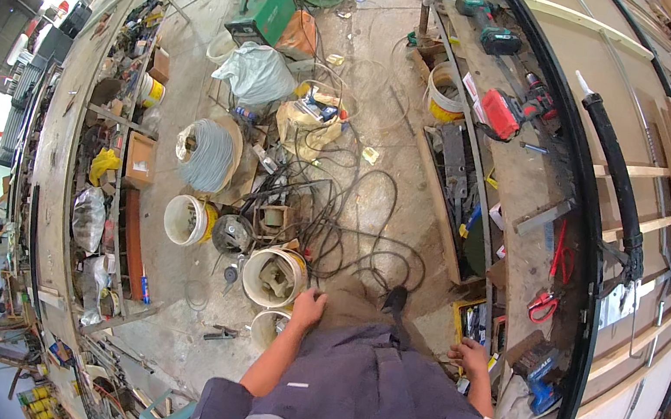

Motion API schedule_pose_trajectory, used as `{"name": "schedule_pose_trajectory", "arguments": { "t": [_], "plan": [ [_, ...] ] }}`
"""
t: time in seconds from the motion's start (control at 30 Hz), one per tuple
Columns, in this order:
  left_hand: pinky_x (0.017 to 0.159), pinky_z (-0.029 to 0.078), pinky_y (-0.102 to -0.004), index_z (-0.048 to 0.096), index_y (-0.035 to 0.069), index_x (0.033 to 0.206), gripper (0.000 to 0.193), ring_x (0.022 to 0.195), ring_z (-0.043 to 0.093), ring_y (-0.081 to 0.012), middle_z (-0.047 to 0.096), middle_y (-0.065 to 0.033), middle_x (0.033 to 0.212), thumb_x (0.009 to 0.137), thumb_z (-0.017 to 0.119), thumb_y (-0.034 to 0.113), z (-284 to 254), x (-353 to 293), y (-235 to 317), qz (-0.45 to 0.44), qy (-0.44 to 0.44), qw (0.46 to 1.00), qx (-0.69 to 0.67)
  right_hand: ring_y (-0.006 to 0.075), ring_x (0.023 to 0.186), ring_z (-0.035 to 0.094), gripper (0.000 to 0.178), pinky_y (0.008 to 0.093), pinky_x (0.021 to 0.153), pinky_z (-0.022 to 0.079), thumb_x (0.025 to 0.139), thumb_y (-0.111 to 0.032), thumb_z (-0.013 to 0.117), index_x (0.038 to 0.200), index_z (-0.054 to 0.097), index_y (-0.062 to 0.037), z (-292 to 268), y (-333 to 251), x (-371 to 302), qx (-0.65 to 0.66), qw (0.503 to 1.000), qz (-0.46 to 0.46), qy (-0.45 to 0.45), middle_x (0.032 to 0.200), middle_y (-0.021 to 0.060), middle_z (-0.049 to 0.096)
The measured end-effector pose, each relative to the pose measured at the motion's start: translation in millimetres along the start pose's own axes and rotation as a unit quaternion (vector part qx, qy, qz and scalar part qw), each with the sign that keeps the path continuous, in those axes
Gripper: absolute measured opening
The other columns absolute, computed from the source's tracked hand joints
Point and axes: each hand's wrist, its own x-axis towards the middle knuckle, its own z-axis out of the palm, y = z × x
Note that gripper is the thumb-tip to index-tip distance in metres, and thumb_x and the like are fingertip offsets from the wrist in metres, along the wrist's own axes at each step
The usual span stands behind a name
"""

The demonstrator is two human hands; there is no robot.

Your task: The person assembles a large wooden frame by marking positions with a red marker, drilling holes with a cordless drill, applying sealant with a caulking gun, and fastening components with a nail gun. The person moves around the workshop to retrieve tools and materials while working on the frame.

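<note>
Left hand hangs empty, loosely curled, beside the white bucket; right hand curls at the workbench edge, grip unclear.

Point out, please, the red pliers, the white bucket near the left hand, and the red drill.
red pliers (pixel 547 303): head view, on the red handles, lying on the bench.
white bucket (pixel 274 277): head view, on its rim, on the floor.
red drill (pixel 504 113): head view, on its red body.

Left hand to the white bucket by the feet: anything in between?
Nothing visible. The left hand hangs right at the rim of the white bucket, no object between them. Black cables lie on the floor just beyond the bucket.
</note>
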Motion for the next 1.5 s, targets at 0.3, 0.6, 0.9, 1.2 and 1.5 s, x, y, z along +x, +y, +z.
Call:
{"name": "schedule_pose_trajectory", "arguments": {
  "t": [0.3, 0.6, 0.9, 1.2, 1.5],
  "plan": [
    [0.086, 0.053, -0.0439, 0.071, -0.001, 0.102, 0.034, 0.095, 0.070, -0.0381, 0.072, -0.0228, 0.096, 0.088, 0.063, 0.029, -49, 134, 51, -0.003, 0.030, 0.999, 0.027, 0.0269, 0.076, 0.066, 0.018, 0.0311, 0.070, 0.051, 0.079, -0.009, 0.067, 0.092, 0.070, 0.0029, 22, 2, 28, -0.197, 0.977, -0.002, 0.077, 0.082, 0.0097, 0.069],
    [0.087, 0.051, -0.0509, 0.069, 0.000, 0.101, 0.037, 0.097, 0.066, -0.0440, 0.069, -0.0271, 0.098, 0.087, 0.063, 0.033, -104, 440, 65, 0.014, -0.052, 0.997, 0.056, 0.0238, 0.077, 0.072, 0.036, 0.0346, 0.060, 0.056, 0.093, -0.014, 0.058, 0.123, 0.057, 0.0062, 174, -212, 84, -0.025, 0.994, 0.067, 0.088, 0.097, 0.0146, 0.072],
    [0.087, 0.051, -0.0532, 0.064, 0.000, 0.103, 0.028, 0.099, 0.064, -0.0455, 0.068, -0.0266, 0.104, 0.085, 0.065, 0.022, -181, 758, 196, 0.129, -0.043, 0.979, 0.153, 0.0228, 0.076, 0.071, 0.026, 0.0347, 0.068, 0.060, 0.092, -0.012, 0.058, 0.108, 0.063, 0.0077, 301, -350, 94, 0.002, 0.988, 0.106, 0.116, 0.092, 0.0128, 0.069],
    [0.114, 0.037, -0.0442, 0.039, 0.005, 0.147, 0.073, 0.139, 0.038, -0.0458, 0.044, -0.0200, 0.150, 0.080, 0.069, 0.010, -155, 951, 179, 0.216, -0.036, 0.878, 0.425, 0.0312, 0.081, 0.072, 0.043, 0.0381, 0.065, 0.061, 0.095, -0.003, 0.054, 0.134, 0.046, 0.0123, 333, -324, 94, 0.049, 0.951, 0.256, 0.168, 0.100, 0.0223, 0.068],
    [0.087, 0.052, -0.0486, 0.066, 0.002, 0.113, 0.036, 0.100, 0.067, -0.0403, 0.070, -0.0219, 0.106, 0.090, 0.062, 0.030, -89, 925, 46, 0.058, -0.396, 0.822, 0.404, 0.0302, 0.080, 0.072, 0.039, 0.0369, 0.068, 0.060, 0.093, -0.003, 0.054, 0.129, 0.051, 0.0121, 339, -345, 124, 0.043, 0.955, 0.255, 0.145, 0.101, 0.0218, 0.069]
  ]
}}
